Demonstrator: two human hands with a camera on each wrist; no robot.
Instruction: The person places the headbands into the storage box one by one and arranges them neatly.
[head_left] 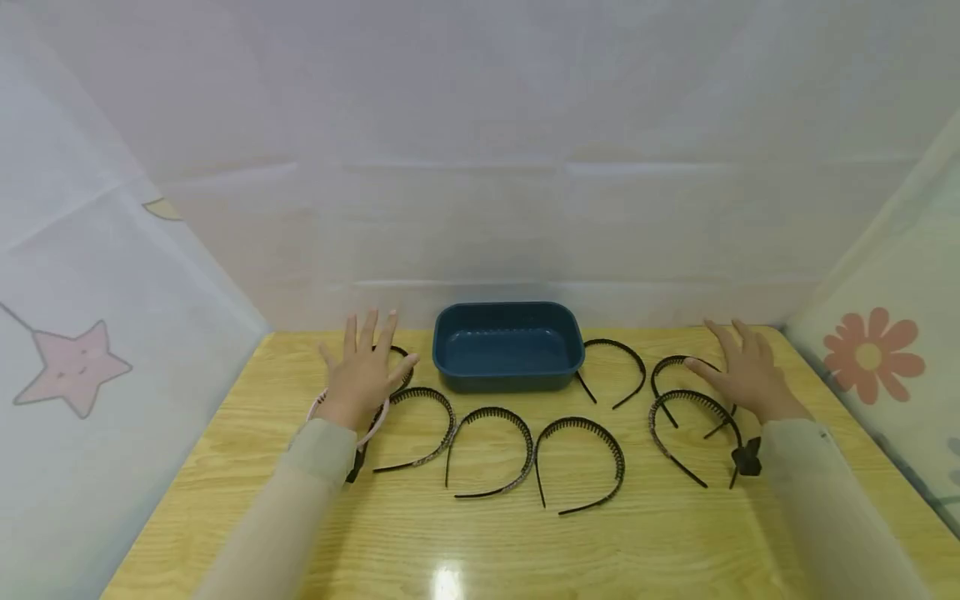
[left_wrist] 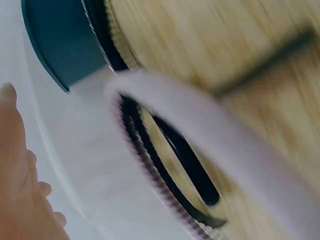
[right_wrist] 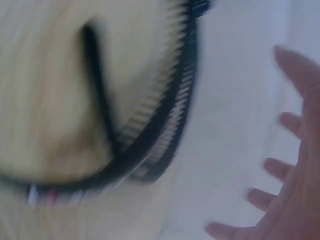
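Note:
My left hand, palm down with fingers spread, is over the left group of hair hoops and holds nothing. Beneath it is a pink headband, which crosses the left wrist view as a pale band in front of black toothed ones. On the other side my right hand reaches forward with spread fingers, also without anything in its grip. Below its thumb lies a black toothed headband with a dark ornament close to the sleeve. Another black headband lies behind, partly covered by that hand.
A dark teal plastic basin stands at the back centre. Black toothed headbands lie in front of it, among them one at left, one in the middle and one farther right. White cloth surrounds the wooden table.

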